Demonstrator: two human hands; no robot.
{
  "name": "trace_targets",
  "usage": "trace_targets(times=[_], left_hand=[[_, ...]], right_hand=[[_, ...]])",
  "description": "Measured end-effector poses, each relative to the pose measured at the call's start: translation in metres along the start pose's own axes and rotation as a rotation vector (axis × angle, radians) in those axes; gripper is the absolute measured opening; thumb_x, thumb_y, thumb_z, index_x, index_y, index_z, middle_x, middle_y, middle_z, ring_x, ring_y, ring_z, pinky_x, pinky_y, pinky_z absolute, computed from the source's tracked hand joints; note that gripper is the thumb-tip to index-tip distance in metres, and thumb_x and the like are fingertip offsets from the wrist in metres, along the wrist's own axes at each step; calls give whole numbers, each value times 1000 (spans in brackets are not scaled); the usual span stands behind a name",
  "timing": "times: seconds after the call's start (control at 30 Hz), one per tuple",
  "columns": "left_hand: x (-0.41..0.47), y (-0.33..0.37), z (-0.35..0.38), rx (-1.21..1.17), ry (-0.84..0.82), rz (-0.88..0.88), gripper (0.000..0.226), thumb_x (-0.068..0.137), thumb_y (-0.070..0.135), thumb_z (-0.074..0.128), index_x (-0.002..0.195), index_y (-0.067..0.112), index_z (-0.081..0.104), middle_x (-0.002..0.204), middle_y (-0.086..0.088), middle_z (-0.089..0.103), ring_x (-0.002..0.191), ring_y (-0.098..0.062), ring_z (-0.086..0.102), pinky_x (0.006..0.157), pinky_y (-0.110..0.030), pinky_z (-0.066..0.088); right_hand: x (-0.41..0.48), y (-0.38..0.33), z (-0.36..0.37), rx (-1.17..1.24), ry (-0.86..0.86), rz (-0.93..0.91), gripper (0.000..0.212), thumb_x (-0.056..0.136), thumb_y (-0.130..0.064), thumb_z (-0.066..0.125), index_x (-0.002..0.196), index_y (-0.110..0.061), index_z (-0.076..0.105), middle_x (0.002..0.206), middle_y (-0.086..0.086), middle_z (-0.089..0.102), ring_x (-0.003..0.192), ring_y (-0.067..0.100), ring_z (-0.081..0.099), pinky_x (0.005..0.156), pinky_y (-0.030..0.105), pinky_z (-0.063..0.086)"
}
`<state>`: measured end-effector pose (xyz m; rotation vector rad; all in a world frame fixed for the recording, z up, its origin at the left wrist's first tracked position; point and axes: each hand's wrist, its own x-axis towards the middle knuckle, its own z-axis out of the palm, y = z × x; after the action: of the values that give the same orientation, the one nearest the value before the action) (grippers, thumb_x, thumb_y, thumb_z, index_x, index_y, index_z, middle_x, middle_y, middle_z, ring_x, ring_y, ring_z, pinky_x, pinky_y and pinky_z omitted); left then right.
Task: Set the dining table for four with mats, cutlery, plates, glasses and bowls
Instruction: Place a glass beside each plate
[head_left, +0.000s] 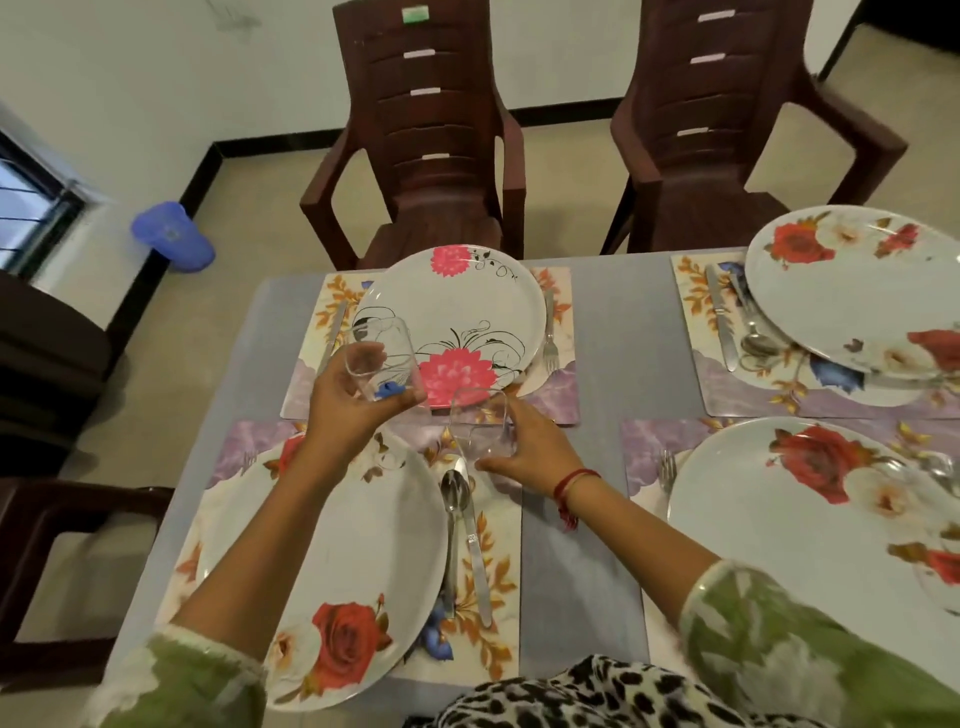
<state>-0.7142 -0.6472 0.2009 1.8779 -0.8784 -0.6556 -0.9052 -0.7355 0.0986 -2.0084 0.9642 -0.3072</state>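
Glass A (480, 423): upright at far-right corner of near-left mat (498, 566), just beyond spoon (454, 493) tip. R hand (535, 452) fingers curled round its right side; base contact w/ mat not clear. Glass B (382, 358): near upright, held aloft by L hand (353, 405), fingers wrapped from below, over near edge of pink-flower plate (452, 312). Judged: L hand is nearer the far-left setting.

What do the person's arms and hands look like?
Both arms wear loose green sleeves with a whitish leaf print and pale trim at the cuffs: left sleeve, right sleeve. The left hand shows no jewellery; a red thread is tied round the wrist of the right hand.
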Motion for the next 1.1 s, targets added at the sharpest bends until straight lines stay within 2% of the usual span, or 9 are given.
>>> trace_targets(times=[0.1,0.23,0.3,0.4,0.53,0.63,0.77,0.93,1.1], left_hand=[[4,3,4,-11,-35,10,69,53,39,84,114,26,54,113,7,60,110,-16,57,92,-33,48],[13,9,8,-17,-38,51,63,57,34,86,110,30,53,107,13,59,107,-13,57,87,-25,48],[17,16,14,-40,-33,75,63,57,35,85,111,28,54,107,13,59,105,-10,57,81,-18,46],[18,27,25,-53,-45,107,67,54,40,85,113,26,54,106,16,59,104,-7,57,79,-17,46],[15,47,39,-22,-14,160,67,57,35,87,113,26,53,107,11,58,103,-9,55,76,-15,46],[2,67,54,-11,-33,188,65,59,31,87,113,26,52,107,11,57,99,-3,55,72,-11,44],[-34,99,102,-29,-124,210,64,59,24,87,113,22,54,101,17,56,92,8,53,66,1,42],[-97,129,204,-57,-200,182,70,55,40,84,116,28,52,110,14,58,101,-1,55,78,-10,42],[-146,165,316,-95,-320,176,59,56,21,90,100,36,54,98,20,60,87,11,58,68,-3,45]], right_hand=[[2,-1,0,-26,-28,38,84,65,-44,81,135,-24,38,132,-2,51,118,19,50,99,32,44],[-7,-1,-16,-60,-98,106,113,63,-41,83,149,-29,10,150,3,26,137,24,26,110,43,33],[-16,1,-31,6,-11,111,102,70,-32,79,148,-28,13,150,2,25,137,22,26,110,41,31],[-32,3,-53,127,202,85,72,78,-16,69,140,-25,34,135,0,37,123,16,41,105,40,41],[-51,0,-81,225,337,73,50,85,-8,62,127,-28,44,126,-4,41,107,3,46,91,17,44],[-64,0,-100,304,331,19,49,82,-22,65,121,-38,42,125,-9,42,107,-3,47,85,11,41],[-85,6,-137,411,265,-39,68,75,-29,77,131,-35,38,136,-6,40,118,2,44,92,10,40],[-128,44,-200,440,153,-106,89,71,-22,81,140,-37,26,144,-8,36,127,4,39,99,12,36],[-183,111,-269,441,193,-69,87,67,-25,79,140,-33,33,136,-8,48,125,13,49,102,33,45]])
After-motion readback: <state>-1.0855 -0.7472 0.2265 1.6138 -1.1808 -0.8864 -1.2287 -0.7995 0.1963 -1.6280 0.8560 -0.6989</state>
